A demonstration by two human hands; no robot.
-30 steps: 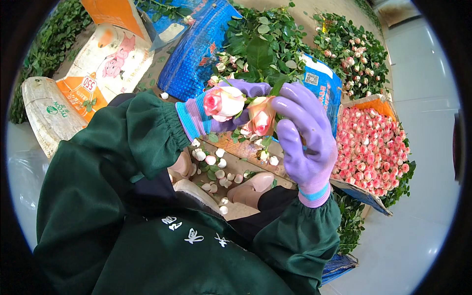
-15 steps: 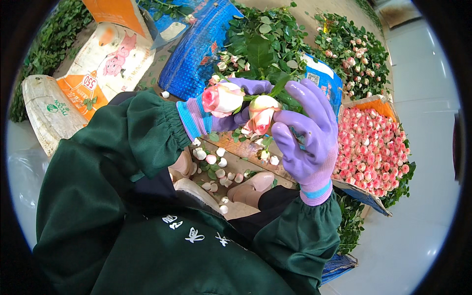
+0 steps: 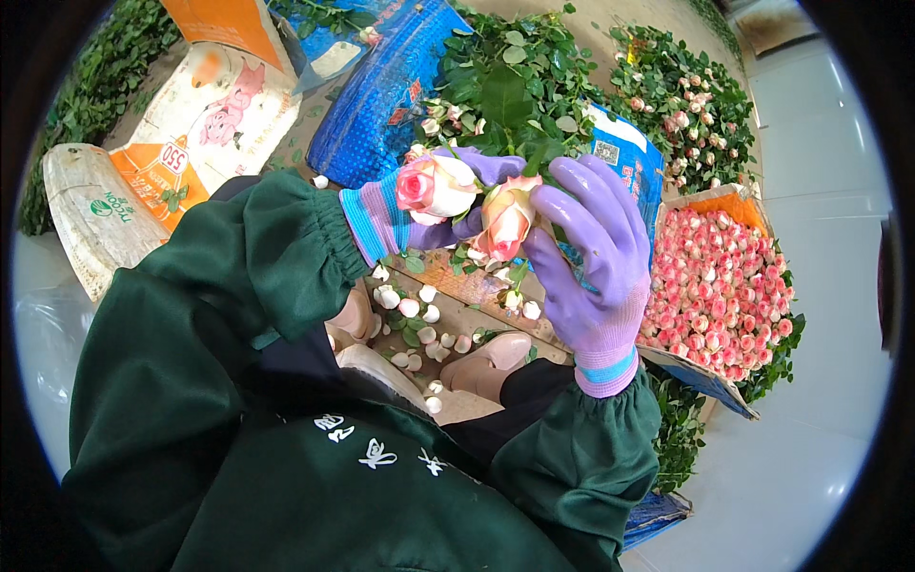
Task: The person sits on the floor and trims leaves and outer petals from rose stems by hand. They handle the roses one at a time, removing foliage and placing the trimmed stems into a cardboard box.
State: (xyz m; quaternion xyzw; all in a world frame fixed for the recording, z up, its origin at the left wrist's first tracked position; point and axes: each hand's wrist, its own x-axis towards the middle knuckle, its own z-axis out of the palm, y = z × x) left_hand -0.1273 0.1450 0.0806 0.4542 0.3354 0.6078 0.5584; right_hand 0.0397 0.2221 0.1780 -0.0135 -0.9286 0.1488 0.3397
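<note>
My left hand [image 3: 496, 170], in a purple coated glove with a striped cuff, is closed on the stems of two roses, partly hidden behind the blooms. One pink-and-white rose [image 3: 436, 189] sits over my left wrist. Beside it to the right, a paler peach-pink rose [image 3: 505, 219] tilts toward me. My right hand [image 3: 600, 257], gloved alike, curls its thumb and fingertips against the right side of that peach-pink rose; the other fingers arch above it. Green leaves spread beyond the blooms.
Loose petals [image 3: 427, 336] lie on the floor around my shoes. At right stands a box packed with pink roses [image 3: 720, 296]. More leafy roses [image 3: 691, 114] lie at the far right. A blue woven wrap [image 3: 376, 105] and an orange-and-white carton [image 3: 210, 124] are at left.
My right hand has shifted slightly left and up, its fingertips now meeting the peach-pink rose's edge. That rose has turned a little more upright. My left hand has barely moved.
</note>
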